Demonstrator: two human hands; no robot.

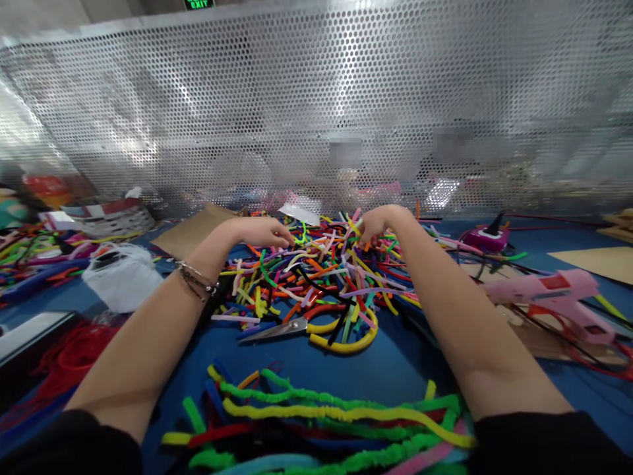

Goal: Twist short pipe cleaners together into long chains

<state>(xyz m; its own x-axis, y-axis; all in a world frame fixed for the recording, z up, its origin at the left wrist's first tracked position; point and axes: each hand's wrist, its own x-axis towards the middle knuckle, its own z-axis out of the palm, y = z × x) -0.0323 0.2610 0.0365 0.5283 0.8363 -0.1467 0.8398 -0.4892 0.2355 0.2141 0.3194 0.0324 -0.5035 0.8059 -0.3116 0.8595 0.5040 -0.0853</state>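
My left hand (pixel 270 232) reaches over the far left part of a heap of cut pipe cleaner pieces (pixel 316 264) in many colours. Its fingers are loosely stretched, their tips beside a lime-green pipe cleaner (pixel 302 234). My right hand (pixel 380 223) points down into the far right part of the heap with its fingers curled together. A yellow piece (pixel 355 228) shows at those fingertips, but what they grip, if anything, is hidden. Scissors (pixel 297 324) with orange-and-black handles lie at the heap's near edge, beside a curved yellow pipe cleaner (pixel 346 346).
Long green, yellow and red pipe cleaners (pixel 326 412) lie closest to me. At right are a pink glue gun (pixel 554 297) and a purple device (pixel 487 237). A white bag (pixel 121 277), red cord (pixel 74 349) and brown cardboard (pixel 190 231) lie left. A perforated metal screen (pixel 306 86) stands behind.
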